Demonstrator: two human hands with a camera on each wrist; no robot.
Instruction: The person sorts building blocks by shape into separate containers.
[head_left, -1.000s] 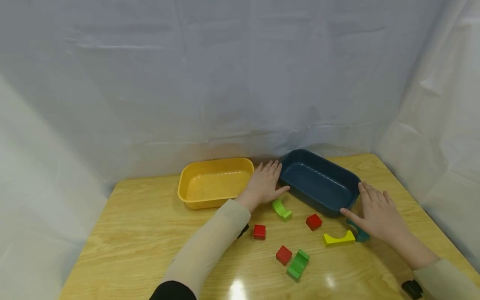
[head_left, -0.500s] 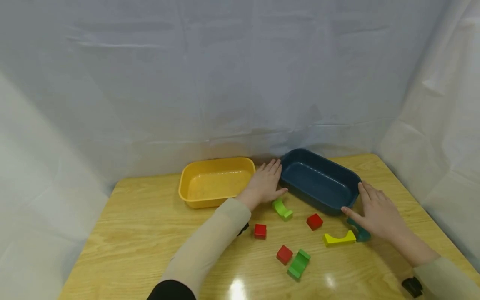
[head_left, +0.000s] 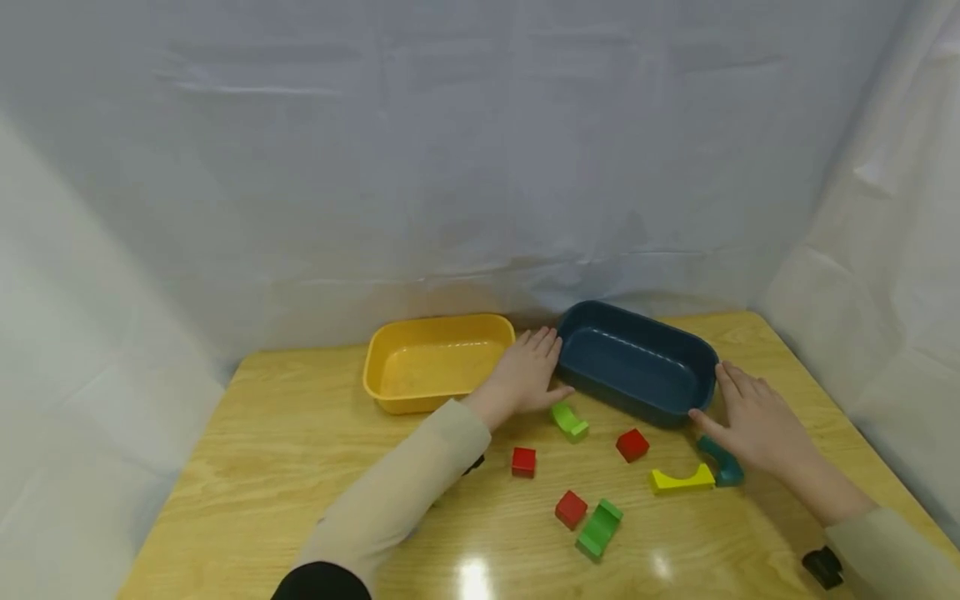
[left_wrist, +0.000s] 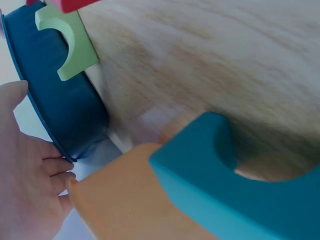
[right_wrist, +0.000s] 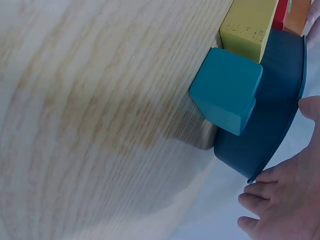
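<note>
Straight fingers [head_left: 542, 343] of the left hand [head_left: 527, 377] press the left end of the smooth dark-blue rounded-rectangular plastic tray [head_left: 636, 362]; the right hand [head_left: 753, 421], fingers straight too, presses its right end. Neither hand curls round anything. The tray sits at the back of the glossy wood-grain table [head_left: 262, 467], beside a yellow plastic tray [head_left: 435, 363]. Matte painted blocks lie near: a teal arch [head_left: 722, 462] under the right hand, a yellow arch [head_left: 681, 479], and a green arch [head_left: 568, 421]. No writing shows.
</note>
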